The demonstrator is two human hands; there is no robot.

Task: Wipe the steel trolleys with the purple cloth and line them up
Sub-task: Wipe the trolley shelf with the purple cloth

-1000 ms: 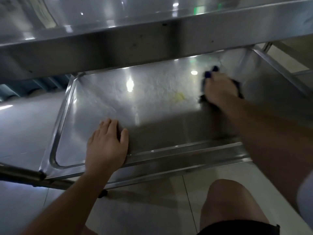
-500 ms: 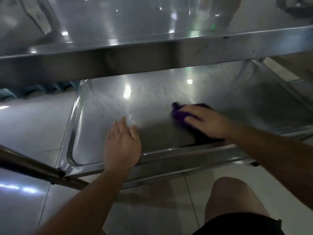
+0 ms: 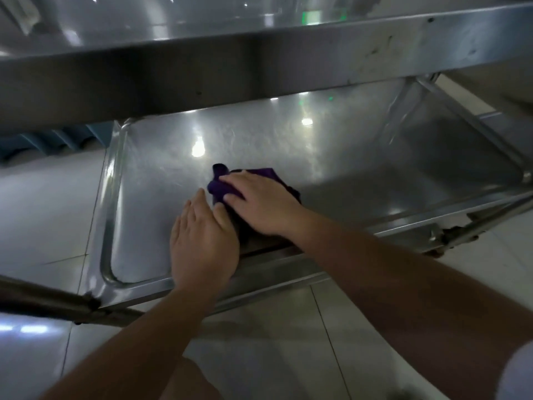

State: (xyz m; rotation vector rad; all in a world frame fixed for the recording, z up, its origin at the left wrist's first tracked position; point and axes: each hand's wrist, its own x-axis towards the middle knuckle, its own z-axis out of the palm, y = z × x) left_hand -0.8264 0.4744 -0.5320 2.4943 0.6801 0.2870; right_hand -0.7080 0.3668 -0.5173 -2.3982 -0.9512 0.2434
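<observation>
One steel trolley [image 3: 360, 174] fills most of what I see, and two of its shelves show: the upper shelf [image 3: 259, 62] runs across the top as a wide band, and the lower shelf [image 3: 150, 203] lies beneath it like a shallow tray with a raised rim. One round bar [image 3: 43, 298] of the frame meets the lower shelf at its near left corner. Pale floor tiles [image 3: 274, 342] spread under and around the trolley.

Two bare forearms reach in from the near side. The left hand [image 3: 203, 241] lies flat on the lower shelf by its near edge, fingers straight and together, holding nothing. The right hand [image 3: 259, 203] sits just beside it, almost touching, with fingers stretched out and pressing down on the one purple cloth [image 3: 222, 186]. The cloth lies bunched on the lower shelf, about midway along it and close to the near edge, its far end poking out past the fingertips.
</observation>
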